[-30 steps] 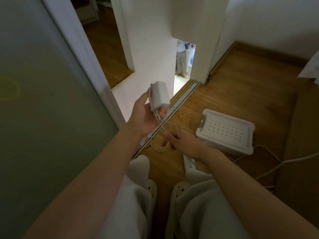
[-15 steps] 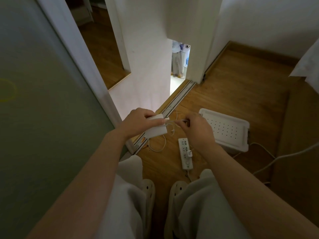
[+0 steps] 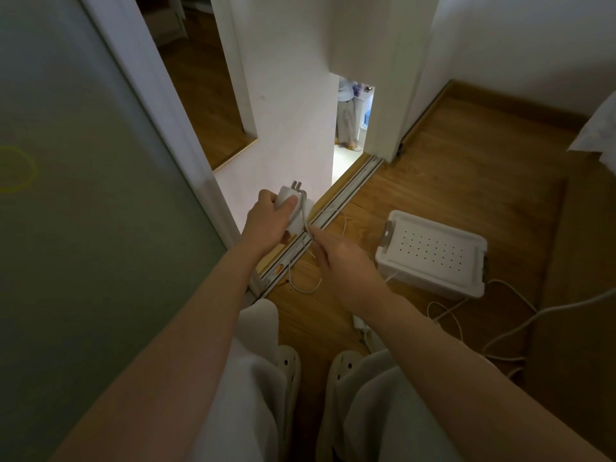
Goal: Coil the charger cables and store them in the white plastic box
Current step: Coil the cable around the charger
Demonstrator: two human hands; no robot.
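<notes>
My left hand (image 3: 266,221) grips a white charger brick (image 3: 293,208) with its two metal prongs pointing up and away. Its thin white cable (image 3: 305,281) runs down the brick's side and hangs in a loop above the wooden floor. My right hand (image 3: 343,261) pinches that cable just below the brick. The white plastic box (image 3: 433,255) sits on the floor to the right with its perforated lid on, an arm's reach from my right hand.
A sliding-door floor track (image 3: 336,208) runs diagonally under my hands. A white power strip (image 3: 361,323) peeks out under my right forearm. More white cables (image 3: 520,321) lie right of the box. A frosted glass door (image 3: 83,195) fills the left. A person stands in the far doorway (image 3: 350,118).
My left hand has turned the charger brick so that its prongs point up. My right hand has dropped lower along the cable, and the power strip is now mostly hidden by my forearm.
</notes>
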